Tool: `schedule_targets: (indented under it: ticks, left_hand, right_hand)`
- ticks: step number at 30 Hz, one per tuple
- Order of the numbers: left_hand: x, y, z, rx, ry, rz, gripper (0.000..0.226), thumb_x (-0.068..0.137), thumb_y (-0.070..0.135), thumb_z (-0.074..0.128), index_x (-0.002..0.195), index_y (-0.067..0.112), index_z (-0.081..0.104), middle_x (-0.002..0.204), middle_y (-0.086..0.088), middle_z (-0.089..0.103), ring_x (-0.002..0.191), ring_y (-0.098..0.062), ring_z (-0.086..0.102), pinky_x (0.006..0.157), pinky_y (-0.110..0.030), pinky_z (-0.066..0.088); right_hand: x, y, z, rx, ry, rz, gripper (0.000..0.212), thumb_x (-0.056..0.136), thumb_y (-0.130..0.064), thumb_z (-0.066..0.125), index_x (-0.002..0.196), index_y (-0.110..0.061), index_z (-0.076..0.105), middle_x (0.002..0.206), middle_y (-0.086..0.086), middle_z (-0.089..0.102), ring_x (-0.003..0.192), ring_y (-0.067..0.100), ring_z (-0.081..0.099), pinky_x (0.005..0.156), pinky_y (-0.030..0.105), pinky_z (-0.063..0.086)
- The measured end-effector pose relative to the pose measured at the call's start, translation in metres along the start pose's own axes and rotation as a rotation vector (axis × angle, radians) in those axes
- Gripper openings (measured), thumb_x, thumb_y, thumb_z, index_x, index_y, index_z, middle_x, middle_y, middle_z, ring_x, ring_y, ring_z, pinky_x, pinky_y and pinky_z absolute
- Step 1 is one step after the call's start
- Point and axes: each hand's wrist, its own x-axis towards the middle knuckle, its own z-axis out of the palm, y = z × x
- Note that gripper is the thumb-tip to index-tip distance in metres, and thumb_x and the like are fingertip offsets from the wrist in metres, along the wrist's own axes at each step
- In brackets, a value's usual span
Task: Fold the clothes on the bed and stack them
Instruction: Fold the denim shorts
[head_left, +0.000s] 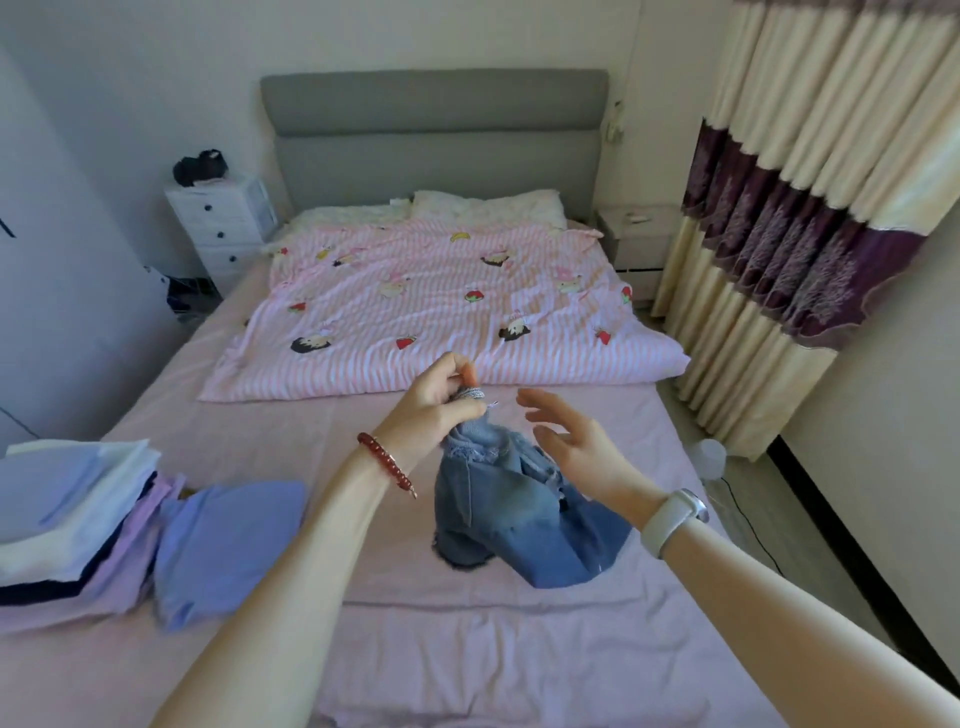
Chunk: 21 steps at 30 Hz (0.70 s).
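A blue denim garment (524, 514) with frayed hems hangs crumpled above the pink bed sheet (467, 649), its lower part resting on the sheet. My left hand (441, 400) pinches its top edge and lifts it. My right hand (576, 441) hovers just to the right of the denim with fingers spread, holding nothing. At the left edge of the bed sits a stack of folded clothes (67, 525) in white, light blue, navy and lilac. A folded blue piece (228, 545) lies beside the stack.
A pink striped quilt (441, 306) with cartoon prints covers the far half of the bed, with pillows (488, 205) and a grey headboard behind. A white drawer unit (223, 223) stands at the left, a nightstand and curtains (810, 218) at the right.
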Motion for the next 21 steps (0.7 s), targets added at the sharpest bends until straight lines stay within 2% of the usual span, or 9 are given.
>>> schedule_targets:
  ticks: [2,4,6,8,11,13,15,19,21]
  left_hand:
    - [-0.008,0.036,-0.003,0.105,-0.066,0.125,0.019,0.068,0.002,0.051,0.078,0.014,0.039,0.065,0.002,0.039,0.054,-0.002,0.038,0.052,-0.014,0.032]
    - [-0.017,0.067,-0.006,0.207,-0.093,0.218,0.019,0.069,0.001,0.048,0.079,0.014,0.039,0.068,0.0,0.037,0.057,-0.004,0.036,0.054,-0.014,0.031]
    - [-0.027,0.091,-0.009,0.298,-0.091,0.266,0.019,0.072,0.002,0.048,0.082,0.016,0.04,0.069,0.001,0.038,0.058,-0.005,0.034,0.055,-0.015,0.03]
    - [-0.036,0.105,-0.014,0.362,-0.053,0.288,0.019,0.074,0.005,0.05,0.085,0.018,0.042,0.073,0.002,0.042,0.061,-0.005,0.037,0.058,-0.017,0.032]
    - [-0.051,0.113,-0.021,0.445,0.076,0.266,0.022,0.082,0.006,0.056,0.089,0.024,0.045,0.075,0.004,0.049,0.063,-0.005,0.042,0.062,-0.017,0.034]
    - [-0.062,0.113,-0.026,0.631,0.196,0.236,0.025,0.087,0.005,0.059,0.094,0.027,0.05,0.089,0.006,0.056,0.077,0.001,0.049,0.068,-0.011,0.035]
    - [-0.077,0.112,-0.029,0.828,0.329,0.219,0.021,0.087,0.008,0.06,0.101,0.023,0.058,0.097,0.008,0.055,0.091,-0.005,0.05,0.068,-0.008,0.031]
    - [-0.108,0.102,-0.033,0.93,0.535,0.291,0.016,0.082,0.004,0.066,0.096,0.01,0.068,0.087,0.003,0.055,0.083,-0.014,0.051,0.072,-0.019,0.032]
    - [-0.126,0.098,-0.036,0.913,0.597,0.339,0.012,0.08,0.004,0.068,0.092,0.004,0.07,0.085,-0.002,0.06,0.082,-0.02,0.056,0.072,-0.019,0.033]
  right_hand:
    - [0.006,-0.027,-0.002,0.059,-0.145,-0.035,0.051,0.093,0.007,0.042,0.139,-0.013,0.036,0.136,-0.004,0.042,0.125,0.009,0.04,0.097,0.016,0.038]
    - [0.009,-0.05,0.0,0.12,-0.263,-0.074,0.051,0.091,0.01,0.044,0.137,-0.011,0.04,0.133,-0.001,0.049,0.123,0.006,0.044,0.103,0.023,0.038]
    - [0.007,-0.069,0.004,0.176,-0.317,-0.104,0.034,0.089,0.012,0.046,0.114,-0.009,0.056,0.105,-0.001,0.063,0.097,0.002,0.058,0.088,0.019,0.047]
    - [0.003,-0.08,0.007,0.195,-0.321,-0.122,0.021,0.09,0.009,0.048,0.085,-0.01,0.058,0.08,-0.002,0.061,0.072,-0.001,0.058,0.074,0.015,0.046]
    - [-0.006,-0.088,0.009,0.178,-0.255,-0.166,0.022,0.091,0.003,0.052,0.074,-0.012,0.051,0.071,-0.003,0.053,0.064,-0.001,0.051,0.065,0.014,0.041]
    - [-0.013,-0.091,0.007,0.113,-0.19,-0.219,0.021,0.09,-0.002,0.056,0.075,-0.017,0.051,0.071,-0.003,0.051,0.068,0.004,0.048,0.065,0.018,0.038]
    - [-0.02,-0.097,0.006,0.01,-0.141,-0.287,0.014,0.088,-0.011,0.059,0.079,-0.019,0.052,0.074,0.002,0.051,0.073,0.011,0.046,0.067,0.023,0.037]
    - [-0.046,-0.116,0.007,-0.202,0.003,-0.421,0.006,0.088,-0.012,0.062,0.087,-0.015,0.057,0.069,-0.007,0.051,0.07,0.01,0.047,0.066,0.02,0.037]
    - [-0.065,-0.125,0.014,-0.276,0.089,-0.475,0.007,0.086,-0.015,0.064,0.092,-0.012,0.063,0.074,-0.01,0.055,0.076,0.012,0.054,0.073,0.029,0.043]
